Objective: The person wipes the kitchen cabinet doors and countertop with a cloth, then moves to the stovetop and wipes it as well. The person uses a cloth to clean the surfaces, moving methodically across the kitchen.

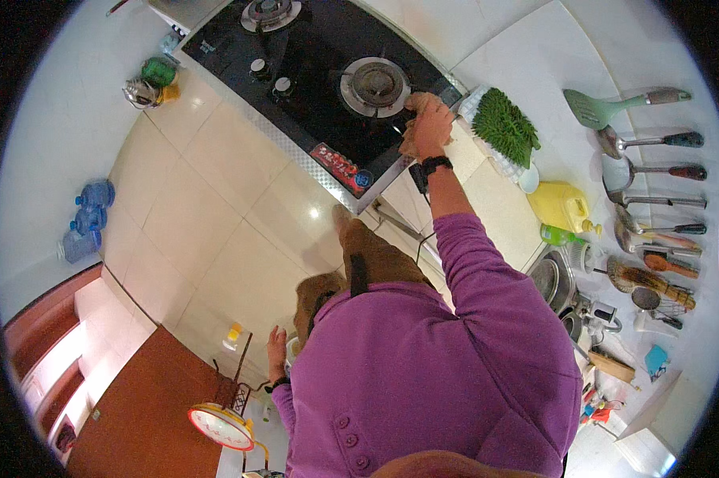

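Note:
My right hand (432,126) presses a tan cloth (408,146) against the right side of a black glass gas cooktop (311,113), beside the right burner (376,86). The cloth is bunched under my palm and fingers, so part of it is hidden. Two control knobs (283,88) stand left of that burner, and a red printed sticker (341,166) lies at the front corner. Low at my side hangs my left hand (277,346), its fingers loosely apart with nothing seen in them. Both wrists wear a black band.
A green chenille cleaning mitt (503,126) lies right of the cooktop, near a yellow jug (556,206) and a sink (553,278). Utensils, including a green slotted turner (610,109), hang on the wall. Blue water bottles (90,218) stand on the tiled floor (216,221) at left.

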Demonstrator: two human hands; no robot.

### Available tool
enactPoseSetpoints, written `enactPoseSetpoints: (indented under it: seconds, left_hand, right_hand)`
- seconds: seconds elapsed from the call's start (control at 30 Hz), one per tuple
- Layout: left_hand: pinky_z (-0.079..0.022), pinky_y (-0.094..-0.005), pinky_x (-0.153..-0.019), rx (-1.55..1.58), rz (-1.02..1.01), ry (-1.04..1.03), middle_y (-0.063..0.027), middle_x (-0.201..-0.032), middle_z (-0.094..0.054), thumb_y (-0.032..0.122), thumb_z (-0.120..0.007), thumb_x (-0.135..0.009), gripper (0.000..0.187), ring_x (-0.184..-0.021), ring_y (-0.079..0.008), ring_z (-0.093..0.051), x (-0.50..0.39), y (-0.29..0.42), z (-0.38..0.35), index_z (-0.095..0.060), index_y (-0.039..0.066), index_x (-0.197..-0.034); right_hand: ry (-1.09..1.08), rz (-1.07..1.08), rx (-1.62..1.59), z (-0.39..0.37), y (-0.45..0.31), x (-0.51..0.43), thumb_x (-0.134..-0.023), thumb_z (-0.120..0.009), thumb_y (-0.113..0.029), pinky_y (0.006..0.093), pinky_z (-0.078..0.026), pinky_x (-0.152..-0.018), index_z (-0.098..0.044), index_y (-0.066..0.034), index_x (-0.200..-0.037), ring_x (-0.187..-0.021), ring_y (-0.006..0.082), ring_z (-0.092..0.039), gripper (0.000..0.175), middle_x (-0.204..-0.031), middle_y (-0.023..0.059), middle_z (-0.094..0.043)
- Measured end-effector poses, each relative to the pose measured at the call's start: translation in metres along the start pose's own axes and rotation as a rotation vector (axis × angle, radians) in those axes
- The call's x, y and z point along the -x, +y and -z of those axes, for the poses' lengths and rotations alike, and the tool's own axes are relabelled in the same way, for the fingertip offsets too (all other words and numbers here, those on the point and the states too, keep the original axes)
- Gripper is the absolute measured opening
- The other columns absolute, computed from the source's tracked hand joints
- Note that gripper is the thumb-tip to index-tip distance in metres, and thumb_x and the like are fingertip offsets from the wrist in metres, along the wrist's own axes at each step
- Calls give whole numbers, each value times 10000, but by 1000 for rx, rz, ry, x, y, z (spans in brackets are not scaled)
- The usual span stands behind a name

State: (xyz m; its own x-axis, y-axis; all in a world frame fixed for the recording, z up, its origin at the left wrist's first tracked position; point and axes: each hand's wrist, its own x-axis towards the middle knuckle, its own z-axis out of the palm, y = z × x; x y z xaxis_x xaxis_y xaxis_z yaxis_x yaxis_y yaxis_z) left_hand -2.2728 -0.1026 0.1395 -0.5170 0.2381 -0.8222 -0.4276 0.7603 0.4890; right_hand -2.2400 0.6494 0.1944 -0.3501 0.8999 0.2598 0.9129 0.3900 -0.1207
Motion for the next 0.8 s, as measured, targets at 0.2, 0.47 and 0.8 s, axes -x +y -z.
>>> enactPoseSetpoints:
  seconds: [0.2,0.47,0.8]
  left_hand:
    - [-432,-396,-1050,18,101,27,-221,-1372,-566,396,-583,-989,621,-1272,-324,-540,-12,9,17,-438,28,-1469]
    - [-512,-394,-953,-19,-13,-10,-224,-1324,-597,405,-619,-966,621,-1164,-314,-613,-98,-83,64,-495,-6,-1415]
    - [-539,-357,-908,57,-1,33,-200,-1326,-596,348,-637,-954,597,-1130,-281,-622,-148,-108,105,-495,-28,-1396]
  right_hand:
    - [61,48,-21,-5,3,2,-878,-658,-209,467,-518,-822,-532,-108,-1266,-1086,378,-546,420,-1174,148,-553]
    - [-32,144,-102,26,-37,94,-870,-645,-264,516,-455,-938,-524,-26,-1302,-1108,438,-511,508,-1329,256,-483]
    - [-82,371,-225,47,-116,139,-874,-650,-177,517,-325,-1125,-413,35,-1426,-1324,471,-377,637,-1411,316,-388]
